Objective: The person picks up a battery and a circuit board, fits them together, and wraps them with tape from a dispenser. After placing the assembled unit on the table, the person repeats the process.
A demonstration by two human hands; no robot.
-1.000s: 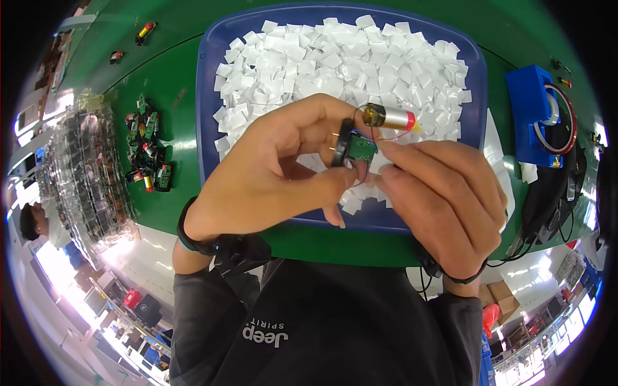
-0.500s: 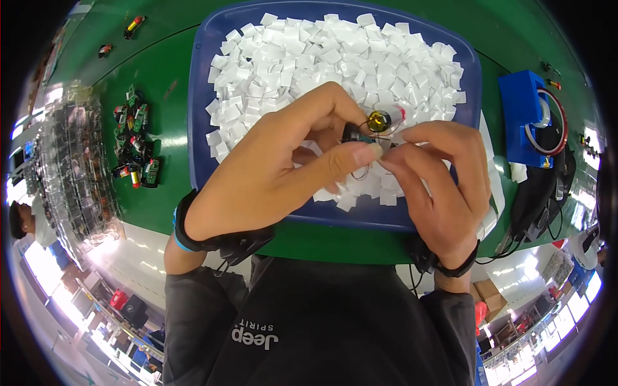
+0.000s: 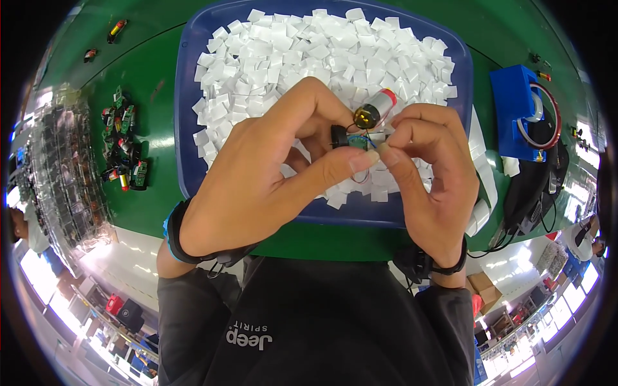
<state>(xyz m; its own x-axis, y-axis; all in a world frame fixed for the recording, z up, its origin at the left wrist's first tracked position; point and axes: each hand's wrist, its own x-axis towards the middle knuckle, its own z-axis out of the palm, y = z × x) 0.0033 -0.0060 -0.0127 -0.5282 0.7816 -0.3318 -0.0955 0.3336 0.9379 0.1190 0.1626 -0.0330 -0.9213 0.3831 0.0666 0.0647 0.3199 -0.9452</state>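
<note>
Between the thumb and fingers of my left hand [image 3: 257, 170] is a small green circuit board [image 3: 356, 141] with a black part at its left end. Thin wires run from it to a cylindrical battery [image 3: 377, 107], silver and red with a yellow-and-black end, which sticks up above the board at a tilt. My right hand [image 3: 441, 167] is closed in a pinch at the board's right end, its thumb close to my left thumb. What its fingertips grip is hidden. Both hands are over a blue tray [image 3: 183, 116] heaped with white square pieces [image 3: 283, 58].
On the green table [image 3: 154, 209] at left lies a pile of similar boards with batteries [image 3: 125, 145], beside stacked clear plastic trays [image 3: 64, 174]. To the right stand a blue tape dispenser [image 3: 512, 116], a white paper strip [image 3: 479, 174] and a black bag [image 3: 531, 193].
The battery has swung upward, showing more of its silver-and-red side. My right fingers have shifted at the board's end, and the whole view has slid slightly.
</note>
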